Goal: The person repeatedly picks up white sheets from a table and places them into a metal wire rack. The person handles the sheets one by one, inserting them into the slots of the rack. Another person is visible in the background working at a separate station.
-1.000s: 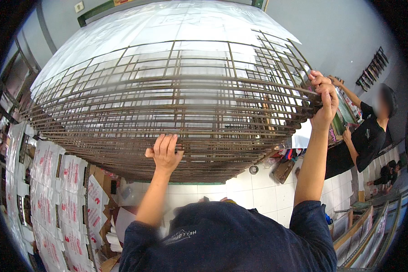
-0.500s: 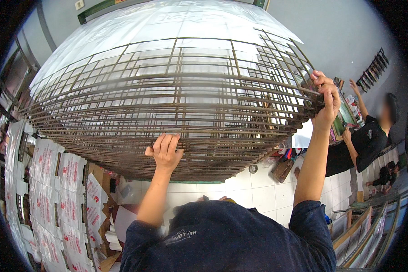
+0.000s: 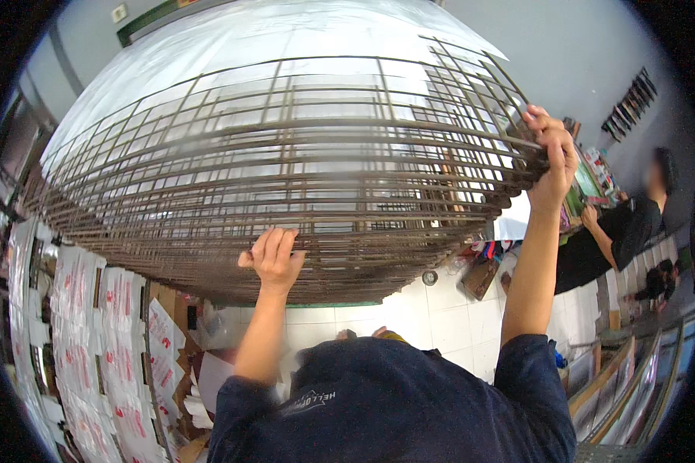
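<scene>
A large stack of wire rack shelves (image 3: 286,177) spreads out in front of me, its many rods running left to right. My right hand (image 3: 552,158) is wrapped round the right corner of an upper shelf, with the arm stretched high. Lower down and left of the middle, my left hand (image 3: 274,260) has its fingers curled over the rods of a lower shelf near the front edge. Large white sheets (image 3: 309,38) lie behind and between the shelves. The rods hide part of them.
Printed clear plastic bags (image 3: 120,339) rest on racks at the left. A co-worker in black (image 3: 629,231) stands at the right by a cluttered bench. On the white tiled floor (image 3: 455,316) are a roll of tape (image 3: 430,278) and a brown block (image 3: 480,278). Framed panels (image 3: 625,386) stand lower right.
The rack appears slightly higher and further left in view, both my hands keeping their hold. The co-worker's raised arm has come down.
</scene>
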The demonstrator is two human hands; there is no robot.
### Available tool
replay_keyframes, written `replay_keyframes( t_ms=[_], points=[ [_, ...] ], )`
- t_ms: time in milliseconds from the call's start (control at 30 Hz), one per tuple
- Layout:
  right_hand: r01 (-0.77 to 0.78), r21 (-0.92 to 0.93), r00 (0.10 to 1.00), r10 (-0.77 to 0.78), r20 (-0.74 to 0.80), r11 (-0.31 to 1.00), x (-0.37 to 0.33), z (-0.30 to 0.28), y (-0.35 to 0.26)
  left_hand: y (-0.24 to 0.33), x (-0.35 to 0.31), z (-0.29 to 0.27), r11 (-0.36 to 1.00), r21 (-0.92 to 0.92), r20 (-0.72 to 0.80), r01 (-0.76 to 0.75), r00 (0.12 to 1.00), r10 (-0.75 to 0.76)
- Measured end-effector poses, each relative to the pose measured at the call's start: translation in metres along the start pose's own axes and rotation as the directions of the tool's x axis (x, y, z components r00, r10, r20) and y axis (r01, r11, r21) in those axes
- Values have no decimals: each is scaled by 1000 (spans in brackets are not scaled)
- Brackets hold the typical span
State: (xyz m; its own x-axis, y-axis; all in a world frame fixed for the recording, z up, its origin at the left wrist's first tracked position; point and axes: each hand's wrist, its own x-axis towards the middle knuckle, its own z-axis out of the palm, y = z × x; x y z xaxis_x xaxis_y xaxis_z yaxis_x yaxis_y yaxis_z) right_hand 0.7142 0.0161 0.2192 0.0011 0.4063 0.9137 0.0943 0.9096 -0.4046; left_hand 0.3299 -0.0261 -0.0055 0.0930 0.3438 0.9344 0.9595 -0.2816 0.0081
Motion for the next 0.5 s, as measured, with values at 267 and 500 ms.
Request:
replay_keyframes(
  t_ms=[267,500],
  points=[
    [49,-523,990,-112,-89,851,-40,2,-21,3,-11,-6,992,85,200,91,974,-107],
    [-671,-539,704,210,-678,509,-250,-94,-31,13,-4,-6,997,-14,235,73,970,-68]
  ],
)
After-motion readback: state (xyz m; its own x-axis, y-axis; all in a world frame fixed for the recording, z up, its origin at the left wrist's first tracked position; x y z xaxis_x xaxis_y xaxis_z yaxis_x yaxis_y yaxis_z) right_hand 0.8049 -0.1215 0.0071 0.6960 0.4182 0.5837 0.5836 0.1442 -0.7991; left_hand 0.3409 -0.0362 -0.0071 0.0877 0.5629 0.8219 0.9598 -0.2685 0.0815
